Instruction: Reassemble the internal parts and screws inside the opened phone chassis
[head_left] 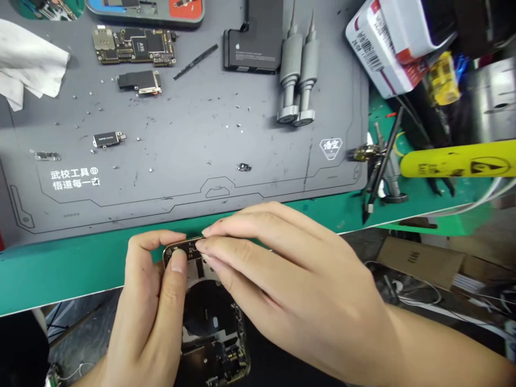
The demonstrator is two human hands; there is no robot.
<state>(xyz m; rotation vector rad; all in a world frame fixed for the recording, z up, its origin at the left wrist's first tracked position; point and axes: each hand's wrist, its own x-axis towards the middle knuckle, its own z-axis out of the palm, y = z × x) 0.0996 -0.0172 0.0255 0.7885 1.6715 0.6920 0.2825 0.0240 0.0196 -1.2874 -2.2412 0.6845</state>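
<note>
An opened phone housing [213, 306] is held below the bench edge, its inside facing up, with a dark round pad and small metal parts showing. My left hand [151, 301] grips its upper left corner between thumb and forefinger. Fingertips of my right hand [290, 285] are pressed together at the housing's top edge, near small parts there. Whether a tiny piece sits between those fingertips is hidden. On the grey mat beyond lie a logic board [135, 45], a black battery [253, 43], a small camera-like module [140, 81] and a small black module [108, 140].
Two grey screwdrivers [290, 75] rest beside the battery. Loose screws and a tiny dark part [244, 167] are scattered on the mat [193, 134]. A white cloth [32, 59] lies at left, a parts tray [161, 16] at the back, a yellow-handled tool [455, 159] at right.
</note>
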